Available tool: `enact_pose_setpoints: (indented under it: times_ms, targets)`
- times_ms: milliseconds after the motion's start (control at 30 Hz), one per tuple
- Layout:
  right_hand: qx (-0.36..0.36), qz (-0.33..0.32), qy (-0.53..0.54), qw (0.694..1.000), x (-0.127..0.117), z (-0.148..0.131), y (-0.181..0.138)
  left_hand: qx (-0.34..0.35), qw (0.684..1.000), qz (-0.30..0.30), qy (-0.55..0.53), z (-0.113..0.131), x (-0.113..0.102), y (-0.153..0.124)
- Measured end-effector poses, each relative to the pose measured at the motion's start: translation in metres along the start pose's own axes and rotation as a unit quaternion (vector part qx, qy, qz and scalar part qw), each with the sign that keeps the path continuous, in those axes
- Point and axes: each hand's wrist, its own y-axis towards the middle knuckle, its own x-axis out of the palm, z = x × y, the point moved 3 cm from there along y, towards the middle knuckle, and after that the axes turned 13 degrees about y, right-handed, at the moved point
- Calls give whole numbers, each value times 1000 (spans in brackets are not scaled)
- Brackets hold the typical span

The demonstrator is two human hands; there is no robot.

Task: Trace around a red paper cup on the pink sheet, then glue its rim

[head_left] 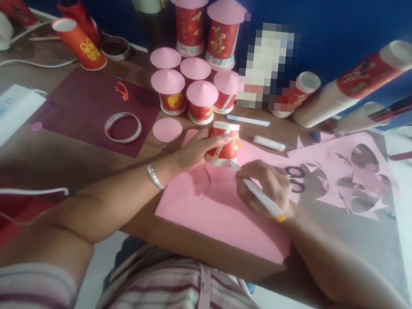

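My left hand [195, 148] is wrapped round a red and white paper cup [225, 144] that stands upside down on a pink paper sheet [222, 209]. My right hand [265, 184] grips a white marker pen [260, 194] with an orange end, its tip touching the paper at the cup's rim. A faint drawn circle [196, 182] shows on the sheet to the left of the cup. A silver bracelet [155, 176] sits on my left wrist.
Behind the cup stand several red cups with pink cone lids [194, 83]. A cut pink disc [167, 129], a tape roll [123, 127], scissors [296, 178], a second pen [248, 120] and a glue stick [269, 143] lie around. Cut-out pink scrap [353, 173] lies right; cup stacks [358, 82] lean behind.
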Motion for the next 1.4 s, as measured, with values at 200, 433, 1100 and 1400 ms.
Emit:
enact_pose_setpoints:
  times_ms: [200, 433, 1100, 1400]
  targets:
    - [4, -4, 1, 1000, 0, 0, 0, -2, 1000, 3, -1, -1, -1, 0]
    - [7, -11, -9, 1000, 0, 0, 1, 0, 1000, 5, -6, 0, 0, -1]
    - [9, -17, -25, 1000, 0, 0, 1, 2, 1000, 12, -13, 1, 1, -1]
    - [4, -15, -15, 1000, 0, -2, 1, -6, 999, 5, -31, -1, 0, -1]
